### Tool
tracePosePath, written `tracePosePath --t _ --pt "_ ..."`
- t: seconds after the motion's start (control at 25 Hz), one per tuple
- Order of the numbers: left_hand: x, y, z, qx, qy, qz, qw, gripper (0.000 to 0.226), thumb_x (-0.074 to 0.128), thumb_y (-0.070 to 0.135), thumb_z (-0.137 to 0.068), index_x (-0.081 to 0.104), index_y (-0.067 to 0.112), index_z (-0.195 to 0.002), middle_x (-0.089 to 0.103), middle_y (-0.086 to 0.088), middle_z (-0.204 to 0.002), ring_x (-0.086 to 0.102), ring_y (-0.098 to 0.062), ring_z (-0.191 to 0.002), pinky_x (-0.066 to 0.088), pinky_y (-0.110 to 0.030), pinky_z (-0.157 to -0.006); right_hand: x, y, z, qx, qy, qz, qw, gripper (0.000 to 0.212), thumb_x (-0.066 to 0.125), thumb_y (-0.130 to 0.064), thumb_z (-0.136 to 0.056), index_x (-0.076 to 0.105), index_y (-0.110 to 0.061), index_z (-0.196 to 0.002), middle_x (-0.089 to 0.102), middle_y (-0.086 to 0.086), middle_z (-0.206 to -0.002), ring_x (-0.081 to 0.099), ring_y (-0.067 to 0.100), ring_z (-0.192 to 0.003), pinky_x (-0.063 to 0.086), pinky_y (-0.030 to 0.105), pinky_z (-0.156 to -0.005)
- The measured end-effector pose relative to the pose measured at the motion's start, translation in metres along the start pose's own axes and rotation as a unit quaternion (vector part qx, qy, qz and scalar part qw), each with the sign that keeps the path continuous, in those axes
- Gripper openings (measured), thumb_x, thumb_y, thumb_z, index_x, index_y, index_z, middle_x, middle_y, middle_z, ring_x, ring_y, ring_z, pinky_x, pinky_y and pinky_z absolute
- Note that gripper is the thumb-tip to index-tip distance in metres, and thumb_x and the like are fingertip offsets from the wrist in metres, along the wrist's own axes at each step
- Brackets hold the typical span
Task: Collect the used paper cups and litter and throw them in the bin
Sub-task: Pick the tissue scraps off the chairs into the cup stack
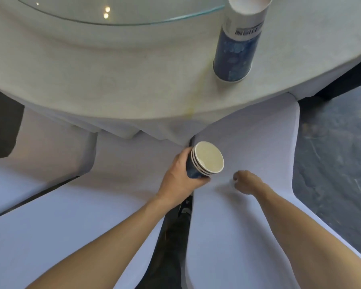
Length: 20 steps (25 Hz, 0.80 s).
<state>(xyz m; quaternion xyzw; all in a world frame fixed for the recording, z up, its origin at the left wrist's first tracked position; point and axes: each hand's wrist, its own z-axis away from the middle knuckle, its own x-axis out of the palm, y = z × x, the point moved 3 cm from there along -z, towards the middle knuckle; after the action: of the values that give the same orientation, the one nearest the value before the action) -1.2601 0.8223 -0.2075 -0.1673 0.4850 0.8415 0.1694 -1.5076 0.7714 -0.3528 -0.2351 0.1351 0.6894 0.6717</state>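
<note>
White-clothed table (117, 80) with glass turntable (104, 11); covered chairs (248, 142).

Cup stack (236, 49) on clothed table (113, 80)

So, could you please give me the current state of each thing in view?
Stack of paper cups: nested, tilted, held off the table.
Left hand: grips the stack.
Right hand: fingers curled on the chair cover; contents unclear.
Tall tube: upright on the table.
</note>
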Motion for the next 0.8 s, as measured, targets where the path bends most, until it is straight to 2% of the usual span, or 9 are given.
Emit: tracePosePath --t 0.04,0.12,0.2,0.28,0.4,0.48,0.56,0.64,0.8 --pt "-0.001 0.007 0.004 0.003 -0.007 -0.005 1.0 0.091 0.092 0.042 -0.066 0.044 0.038 -0.143 0.055 0.015 -0.14 0.052 -0.006 -0.128 0.04 -0.012 -0.095 -0.006 -0.003 0.013 0.0 0.002 -0.026 1.0 0.033 0.055 -0.034 -0.099 0.062 -0.015 -0.126 0.062 0.012 -0.131 0.063 0.035 -0.117 0.05 0.036 -0.092" --pt "-0.007 0.027 0.01 0.009 -0.021 -0.01 1.0 0.088 0.092 0.042 -0.067 0.044 0.04 -0.141 0.056 0.015 -0.139 0.053 -0.008 -0.128 0.043 -0.019 -0.096 -0.033 -0.011 0.043 -0.001 0.043 -0.13 0.991 0.035 0.059 -0.034 -0.098 0.057 -0.008 -0.121 0.065 0.015 -0.117 0.064 0.037 -0.104 0.048 0.036 -0.082" --pt "-0.016 0.053 0.014 0.018 -0.021 -0.012 1.0 0.087 0.092 0.04 -0.067 0.045 0.04 -0.141 0.057 0.014 -0.138 0.054 -0.01 -0.126 0.045 -0.023 -0.095 -0.077 -0.022 0.081 0.002 0.099 -0.253 0.962 0.025 0.063 -0.032 -0.092 0.063 -0.011 -0.105 0.067 0.008 -0.093 0.062 0.031 -0.083 0.046 0.034 -0.071" --pt "-0.025 0.074 0.015 0.028 -0.003 -0.022 0.999 0.085 0.093 0.036 -0.066 0.048 0.037 -0.139 0.06 0.011 -0.135 0.056 -0.011 -0.122 0.044 -0.019 -0.088 -0.125 -0.034 0.119 -0.011 0.158 -0.348 0.924 0.015 0.067 -0.034 -0.087 0.07 -0.019 -0.087 0.065 -0.001 -0.075 0.058 0.022 -0.07 0.044 0.032 -0.066" --pt "-0.044 0.117 0.025 0.052 0.022 -0.021 0.998 0.083 0.094 0.033 -0.064 0.052 0.033 -0.135 0.062 0.007 -0.131 0.059 -0.014 -0.118 0.048 -0.024 -0.087 -0.19 -0.051 0.188 -0.085 0.217 -0.496 0.836 0.004 0.073 -0.022 -0.087 0.073 -0.025 -0.084 0.069 -0.005 -0.078 0.059 0.01 -0.068 0.045 0.026 -0.061" --pt "-0.056 0.141 0.032 0.07 0.037 -0.014 0.997 0.084 0.094 0.032 -0.062 0.052 0.033 -0.135 0.063 0.006 -0.129 0.06 -0.016 -0.117 0.049 -0.03 -0.089 -0.221 -0.065 0.23 -0.144 0.224 -0.556 0.788 0.007 0.074 -0.02 -0.086 0.07 -0.018 -0.092 0.069 -0.003 -0.082 0.06 0.01 -0.071 0.048 0.023 -0.059" --pt "-0.065 0.157 0.038 0.082 0.047 -0.006 0.995 0.085 0.093 0.034 -0.062 0.051 0.036 -0.135 0.062 0.008 -0.126 0.061 -0.015 -0.114 0.048 -0.028 -0.086 -0.237 -0.083 0.254 -0.185 0.24 -0.53 0.792 0.017 0.076 -0.018 -0.083 0.063 -0.011 -0.091 0.062 -0.001 -0.08 0.055 0.011 -0.07 0.046 0.026 -0.06" --pt "-0.074 0.168 0.045 0.097 0.057 0.001 0.994 0.085 0.092 0.036 -0.061 0.051 0.037 -0.136 0.062 0.01 -0.123 0.061 -0.013 -0.112 0.047 -0.026 -0.084 -0.242 -0.103 0.271 -0.188 0.286 -0.432 0.835 0.019 0.076 -0.016 -0.083 0.057 -0.018 -0.079 0.058 -0.005 -0.074 0.052 0.013 -0.068 0.044 0.029 -0.062" --pt "-0.087 0.182 0.056 0.126 0.067 0.007 0.99 0.083 0.092 0.038 -0.059 0.054 0.036 -0.133 0.065 0.014 -0.122 0.063 -0.009 -0.11 0.053 -0.031 -0.089 -0.243 -0.141 0.288 -0.183 0.362 -0.212 0.889 0.007 0.062 -0.014 -0.085 0.068 -0.013 -0.083 0.063 0.006 -0.086 0.057 0.026 -0.08 0.048 0.037 -0.069"
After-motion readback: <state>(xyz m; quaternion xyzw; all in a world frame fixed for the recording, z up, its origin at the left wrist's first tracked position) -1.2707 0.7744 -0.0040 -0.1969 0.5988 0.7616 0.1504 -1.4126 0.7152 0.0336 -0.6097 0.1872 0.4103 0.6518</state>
